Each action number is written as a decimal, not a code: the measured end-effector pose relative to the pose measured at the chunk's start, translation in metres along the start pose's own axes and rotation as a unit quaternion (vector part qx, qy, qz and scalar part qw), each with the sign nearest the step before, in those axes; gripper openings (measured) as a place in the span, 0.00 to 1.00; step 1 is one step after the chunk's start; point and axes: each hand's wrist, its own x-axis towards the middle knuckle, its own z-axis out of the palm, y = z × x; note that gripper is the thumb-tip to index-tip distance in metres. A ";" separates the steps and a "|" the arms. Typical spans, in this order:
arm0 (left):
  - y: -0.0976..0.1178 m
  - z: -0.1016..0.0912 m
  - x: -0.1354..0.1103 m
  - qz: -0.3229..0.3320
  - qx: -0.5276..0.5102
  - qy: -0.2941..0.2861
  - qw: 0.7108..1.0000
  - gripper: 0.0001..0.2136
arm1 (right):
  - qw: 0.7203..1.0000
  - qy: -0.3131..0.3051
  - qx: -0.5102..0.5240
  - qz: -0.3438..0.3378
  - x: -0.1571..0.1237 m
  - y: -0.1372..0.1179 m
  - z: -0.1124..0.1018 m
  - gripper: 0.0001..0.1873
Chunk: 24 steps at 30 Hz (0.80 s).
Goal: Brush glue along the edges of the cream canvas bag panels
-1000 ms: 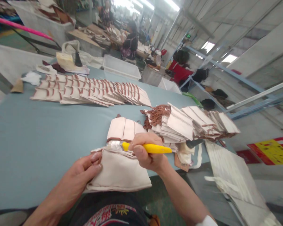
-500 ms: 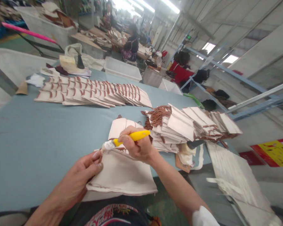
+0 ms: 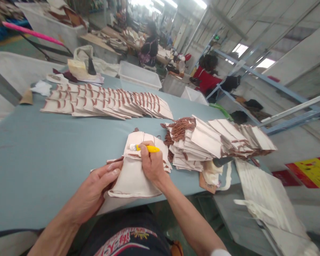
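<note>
My right hand (image 3: 152,160) grips a brush with a yellow handle (image 3: 152,149), its whitish bristle end pointing left. The brush tip lies over a cream fabric panel (image 3: 145,138) with brown edging on the table. Nearer to me is a cream fabric piece (image 3: 134,179) with a dark seam along its lower edge. My left hand (image 3: 101,185) pinches the left edge of this piece between thumb and fingers. The right hand is above the piece's right part and hides some of it.
Overlapping cream panels with brown edges (image 3: 104,101) lie in a row across the blue-green table (image 3: 42,149). To the right are stacked panels with brown fringe (image 3: 200,140). White plastic bins (image 3: 140,76) stand behind the table. A person (image 3: 148,48) is farther back.
My right hand has moved the brush up from the near piece's upper left corner to over the panel behind. The near piece has turned and its upper left edge shifted; the left hand still holds it.
</note>
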 end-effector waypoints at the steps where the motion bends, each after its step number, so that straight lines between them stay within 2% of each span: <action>1: -0.004 -0.007 -0.001 0.006 0.036 -0.012 0.999 0.24 | 1.000 0.012 -0.006 0.006 0.005 0.004 -0.002 0.21; 3: -0.012 -0.020 -0.004 0.024 0.128 -0.026 0.991 0.24 | 0.999 0.035 -0.022 0.005 0.014 0.010 -0.009 0.22; 5: -0.018 -0.024 -0.008 0.050 0.207 -0.037 0.976 0.24 | 0.998 0.042 -0.041 0.005 0.021 0.015 -0.014 0.22; 11: -0.017 0.002 -0.011 0.160 0.340 -0.039 0.926 0.18 | 0.997 0.022 -0.070 -0.010 0.024 0.018 -0.002 0.24; 13: -0.018 0.005 -0.011 0.185 0.355 -0.024 0.916 0.18 | 0.998 0.032 -0.048 -0.033 0.017 0.008 -0.005 0.22; 16: -0.023 0.001 -0.010 0.212 0.372 0.023 0.903 0.17 | 0.997 0.041 0.002 -0.065 -0.001 -0.016 -0.024 0.17; 18: -0.027 -0.002 -0.010 0.226 0.381 0.040 0.896 0.15 | 0.993 0.012 0.008 -0.114 -0.015 -0.035 -0.038 0.14; 20: -0.030 -0.002 -0.010 0.252 0.390 0.037 0.885 0.14 | 0.981 -0.029 0.000 -0.191 -0.027 -0.050 -0.047 0.13; 22: -0.031 -0.001 -0.011 0.293 0.407 0.038 0.864 0.13 | 0.967 -0.062 -0.013 -0.247 -0.036 -0.060 -0.051 0.13; 24: -0.032 0.000 -0.013 0.331 0.426 0.035 0.841 0.11 | 0.958 -0.079 -0.033 -0.273 -0.044 -0.063 -0.053 0.13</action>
